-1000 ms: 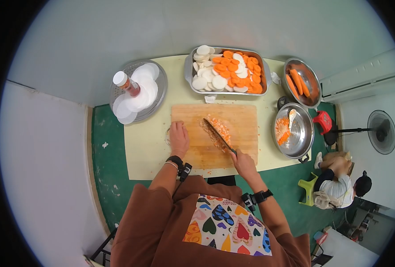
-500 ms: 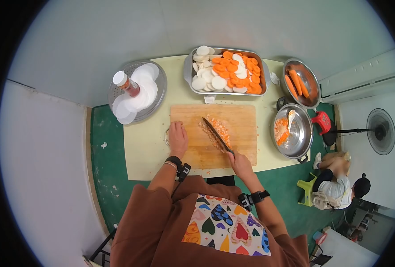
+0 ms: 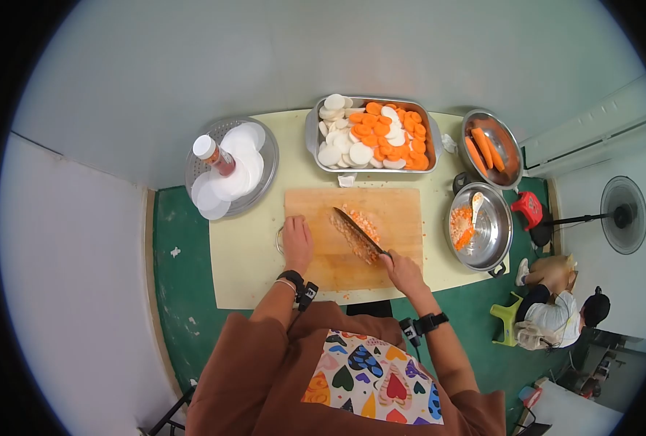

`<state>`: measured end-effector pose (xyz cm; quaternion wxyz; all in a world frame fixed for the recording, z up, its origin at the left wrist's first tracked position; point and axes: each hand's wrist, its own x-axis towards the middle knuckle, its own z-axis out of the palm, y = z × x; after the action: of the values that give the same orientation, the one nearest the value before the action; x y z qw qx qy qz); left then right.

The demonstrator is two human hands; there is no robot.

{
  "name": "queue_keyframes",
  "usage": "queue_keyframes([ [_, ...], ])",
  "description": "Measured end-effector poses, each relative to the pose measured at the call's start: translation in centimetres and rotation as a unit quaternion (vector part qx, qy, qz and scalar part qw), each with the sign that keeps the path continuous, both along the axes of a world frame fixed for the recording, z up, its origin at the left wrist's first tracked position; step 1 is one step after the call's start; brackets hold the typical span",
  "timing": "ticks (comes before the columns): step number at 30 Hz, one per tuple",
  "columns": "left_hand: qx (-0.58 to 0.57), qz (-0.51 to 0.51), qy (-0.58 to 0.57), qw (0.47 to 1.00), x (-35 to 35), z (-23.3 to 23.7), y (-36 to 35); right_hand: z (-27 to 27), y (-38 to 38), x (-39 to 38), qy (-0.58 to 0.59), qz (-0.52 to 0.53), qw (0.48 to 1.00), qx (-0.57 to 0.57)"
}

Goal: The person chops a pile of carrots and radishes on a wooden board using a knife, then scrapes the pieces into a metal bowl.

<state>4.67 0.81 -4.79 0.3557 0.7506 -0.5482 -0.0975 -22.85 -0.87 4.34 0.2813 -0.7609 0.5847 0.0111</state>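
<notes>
Knife (image 3: 360, 229) x1 — R hand (image 3: 406, 275) grip clenched round it; L hand (image 3: 298, 244) on 1 board (image 3: 403, 218), can't tell grip.

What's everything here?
table: one, yellow, centre
cutting board: one, tan, centre
knife: one, dark, board
tray: one, silver, back
slices: many, orange-white, tray
bowl: one, silver, right
carrots: three, orange, bowl
pot: one, silver, right
spoon: one, white, pot
chopped bits: many, orange-white, board, pot
platter: one, grey, left
jar: one, red, platter
discs: several, white, platter
stools: two, red/green, right
fan: one, grey, right
person: one, white top, right
left hand: one, bare, board edge
right hand: one, bare, knife
</notes>
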Motion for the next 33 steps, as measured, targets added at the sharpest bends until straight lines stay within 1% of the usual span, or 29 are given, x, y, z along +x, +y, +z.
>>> queue_keyframes([
  [1,-0.001,0.0,0.003,1.0,0.0,0.0,0.0,-0.8,-0.2,-0.4,-0.013,0.007,1.0,-0.009],
  [2,-0.002,-0.003,0.003,1.0,0.0,-0.1,0.0,-0.2,-0.6,-0.5,-0.014,0.003,1.0,-0.011],
  [4,-0.002,0.002,-0.002,1.0,0.0,-0.1,0.0,2.3,-1.9,0.0,0.037,0.051,0.998,-0.021],
  [7,-0.001,-0.012,0.002,1.0,0.1,0.0,0.1,3.3,-2.2,0.6,0.052,0.052,0.997,-0.036],
  [8,-0.001,-0.017,0.003,1.0,0.1,0.0,0.2,2.0,-1.9,0.3,0.053,0.047,0.997,-0.035],
  [9,-0.007,-0.014,0.009,1.0,0.1,-0.1,0.1,-0.5,-1.5,-0.3,0.026,0.04,0.998,-0.033],
  [10,-0.013,-0.011,0.014,1.0,0.1,-0.2,0.0,-1.8,-1.3,-0.6,-0.002,0.032,0.999,-0.032],
  [13,0.001,-0.017,0.017,1.0,0.3,-0.3,0.1,-1.0,-1.7,-0.5,0.021,0.049,0.998,-0.031],
  [14,0.002,-0.019,0.016,1.0,0.3,-0.2,0.1,0.3,-2.0,-0.1,0.02,0.047,0.998,-0.031],
  [16,-0.021,-0.015,0.016,1.0,0.1,0.1,0.0,3.1,-2.6,0.5,0.067,0.067,0.995,-0.026],
  [17,-0.02,-0.016,0.016,1.0,0.1,0.1,0.0,1.7,-2.4,0.2,0.067,0.066,0.995,-0.025],
  [19,-0.005,-0.016,0.015,1.0,0.2,0.0,0.2,-2.0,-1.9,-0.8,-0.001,0.044,0.999,-0.022],
  [22,-0.026,-0.018,0.025,0.999,0.4,-0.7,0.2,-2.5,-2.0,-1.0,-0.028,0.046,0.998,-0.021],
  [23,-0.024,-0.012,0.022,0.999,0.5,-0.8,0.4,-1.5,-2.0,-0.8,-0.032,0.051,0.998,-0.019],
  [25,-0.028,-0.03,0.057,0.998,0.5,-0.7,0.6,1.6,-2.7,-0.4,0.041,0.084,0.995,-0.027],
  [28,-0.022,-0.033,0.066,0.997,0.5,-0.6,1.7,0.3,-2.9,-1.5,0.037,0.089,0.995,-0.028],
  [31,-0.019,-0.016,0.073,0.997,-0.1,-0.3,2.4,-2.2,-3.3,-2.1,0.02,0.111,0.993,-0.027],
  [33,-0.021,0.012,0.079,0.997,-0.7,0.1,2.8,-0.8,-3.8,-1.7,0.02,0.14,0.99,-0.019],
])
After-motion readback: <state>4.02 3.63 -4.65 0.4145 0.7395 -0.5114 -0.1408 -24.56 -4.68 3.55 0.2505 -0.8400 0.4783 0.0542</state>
